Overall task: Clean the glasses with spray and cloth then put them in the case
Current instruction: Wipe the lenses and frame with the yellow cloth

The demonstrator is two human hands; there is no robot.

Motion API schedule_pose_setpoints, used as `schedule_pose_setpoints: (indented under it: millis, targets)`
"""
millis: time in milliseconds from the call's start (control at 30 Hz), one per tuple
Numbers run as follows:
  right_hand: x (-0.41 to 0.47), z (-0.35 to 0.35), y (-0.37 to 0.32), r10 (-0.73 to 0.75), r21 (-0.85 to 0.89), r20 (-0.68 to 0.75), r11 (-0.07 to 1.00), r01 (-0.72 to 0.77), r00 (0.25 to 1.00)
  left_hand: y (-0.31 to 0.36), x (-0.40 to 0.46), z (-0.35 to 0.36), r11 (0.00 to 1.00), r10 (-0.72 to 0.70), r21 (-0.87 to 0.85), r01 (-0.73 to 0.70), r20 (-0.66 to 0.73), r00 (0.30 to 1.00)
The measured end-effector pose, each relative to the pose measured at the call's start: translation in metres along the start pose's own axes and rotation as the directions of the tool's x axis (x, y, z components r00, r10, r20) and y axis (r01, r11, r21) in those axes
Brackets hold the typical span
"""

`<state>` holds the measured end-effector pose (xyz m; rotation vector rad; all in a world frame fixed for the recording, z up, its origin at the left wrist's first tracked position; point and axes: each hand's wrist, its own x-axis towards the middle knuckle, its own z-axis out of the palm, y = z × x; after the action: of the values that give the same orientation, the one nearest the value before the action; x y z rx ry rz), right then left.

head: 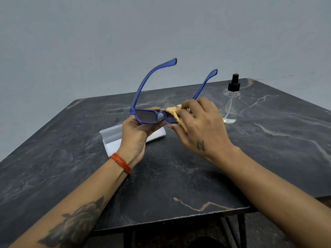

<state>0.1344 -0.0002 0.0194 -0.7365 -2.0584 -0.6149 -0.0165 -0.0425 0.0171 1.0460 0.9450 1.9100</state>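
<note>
Nearest: both forearms come in from 6 o'clock over a dark marbled table [179, 176]; its front edge and legs are cut off at the bottom. Left forearm has a tattoo, and a red thread band [121, 162] on the wrist.

Left hand [138, 133] is curled around the blue-framed glasses [146, 116], thumb on the bridge, fingers behind the left lens. Right hand [198, 126] at 3 o'clock of it, fingers pinching a yellow cloth [174, 111] onto the right lens; that lens is mostly hidden by cloth and fingers. Small dark mark on the back of the hand, not legible.

Glasses are held above the table, temples open, pointing up and away.

White case [114, 138] lies open under the left hand, partly hidden.

Farther, 2 o'clock: clear spray bottle [231, 106], black pump, upright, apart from the hands. No label or writing readable anywhere.
</note>
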Motion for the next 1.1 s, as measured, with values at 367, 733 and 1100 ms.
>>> schedule_pose_setpoints:
  millis: [367, 733, 1100]
  targets:
    - [-0.002, 0.0043, -0.0036, 0.015, 0.268, -0.136, 0.963, 0.022, 0.991, -0.0014, 0.0006, -0.0013, 1.0, 0.023, 0.021, -0.023, 0.008, 1.0]
    - [-0.0003, 0.007, -0.0036, 0.092, 0.481, 0.019, 0.872, -0.09, 0.996, -0.0032, 0.0008, -0.0064, 0.99, 0.09, 0.101, -0.098, 0.082, 0.993]
    - [-0.0015, 0.0034, -0.0007, 0.078, 0.359, -0.117, 0.933, -0.031, 0.99, -0.0022, 0.0009, -0.0033, 0.992, 0.068, 0.104, -0.07, 0.022, 0.997]
